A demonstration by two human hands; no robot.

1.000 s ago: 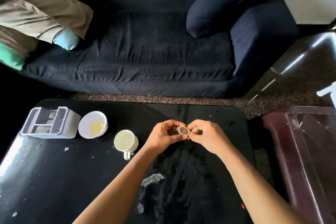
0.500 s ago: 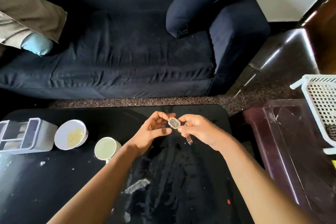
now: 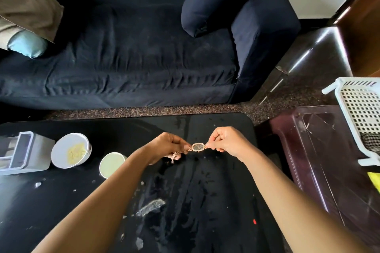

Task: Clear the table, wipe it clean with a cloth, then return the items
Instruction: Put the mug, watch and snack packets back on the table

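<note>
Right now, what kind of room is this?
Likely a home living room: a dark sofa facing a low black table with a mug and bowl.

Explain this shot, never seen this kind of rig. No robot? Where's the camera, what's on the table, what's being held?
No machine here: a person works with bare hands. One wide-angle camera worn on their head looks forward and down, so both arms enter from the bottom edge. The left hand and right hand each pinch the strap of a small gold-coloured wristwatch, one on either side of its dark face, holding it above the black table. On the table's left side stand a grey organiser box, a white bowl with yellow crumbs and a pale cup; pale smears mark its surface. Beyond is a dark sofa; at right, a white basket.
</note>
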